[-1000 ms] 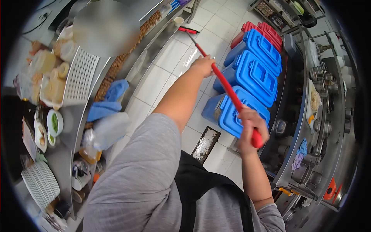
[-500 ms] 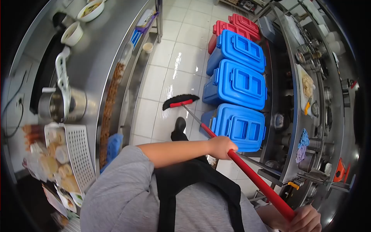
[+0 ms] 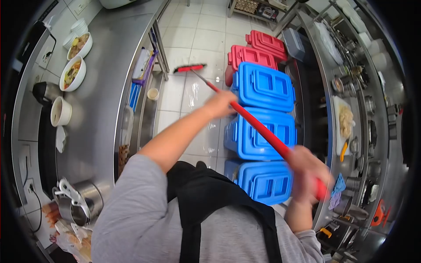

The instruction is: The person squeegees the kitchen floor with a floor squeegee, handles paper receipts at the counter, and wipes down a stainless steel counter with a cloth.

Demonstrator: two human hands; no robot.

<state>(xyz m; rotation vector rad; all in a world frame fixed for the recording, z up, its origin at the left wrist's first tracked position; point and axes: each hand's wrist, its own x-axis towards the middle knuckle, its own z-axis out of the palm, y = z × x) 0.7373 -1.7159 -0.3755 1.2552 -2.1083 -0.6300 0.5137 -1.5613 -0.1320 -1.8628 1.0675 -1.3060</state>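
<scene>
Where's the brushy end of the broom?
In the head view, the broom head is up top, left of the red bins, near a table leg.

Bright white light is filling the room. It is shining back in little streaks from the floor tiles [image 3: 194,94], and the steel counter [image 3: 103,57] is gleaming softly. Dark shade is hiding the space beside the blue bins [image 3: 274,87]. The right hand [image 3: 309,168] is looking very blurry, and the end of the red pole [image 3: 263,130] is smearing there too. The left hand [image 3: 219,104] is looking a bit fuzzy. Straight lines are bending near the sides, and round black edges are swallowing the corners.
</scene>
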